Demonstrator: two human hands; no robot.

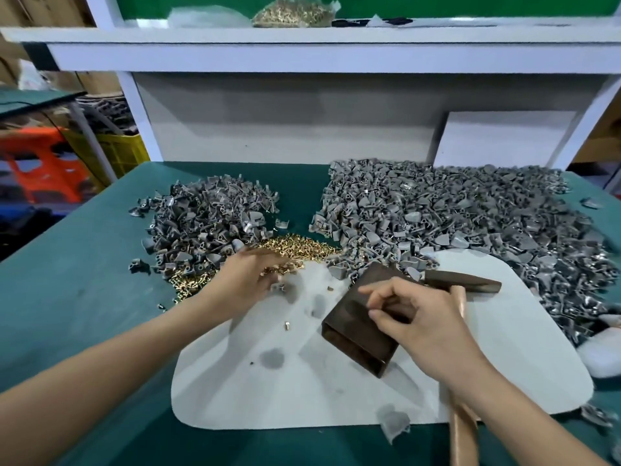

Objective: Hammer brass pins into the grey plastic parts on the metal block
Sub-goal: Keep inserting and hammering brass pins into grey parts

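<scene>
Brass pins [295, 248]: one loose heap is lying on the green tabletop [84, 280] between the two grey heaps, spilling onto the far-left edge of the white sheet [302, 391]; a few stray pins are lying apart on that sheet.
Grey plastic parts [208, 220]: two heaps are sitting at the back of the tabletop, the smaller heap to the left and the larger heap [453, 213] to the right; the pieces are looking small, curved and fin-shaped, too many to count.
Metal block [356, 334]: one dark, box-shaped block is resting on the white sheet, turned at an angle, under the right hand's fingers.
Hammer [463, 284]: one, its dark head lying just beyond the block, its pale wooden handle running back toward the person.
Left hand [248, 280]: it is reaching palm down into the near edge of the pin heap; motion blur is hiding the fingers, so I cannot tell whether they are holding a pin.
Right hand [426, 317]: it is gripping the hammer handle while the forefinger and thumb are hovering over the block, possibly pinching something small.
Bag [292, 11]: one clear bag is sitting on the upper shelf, holding more brass-coloured pins.
</scene>
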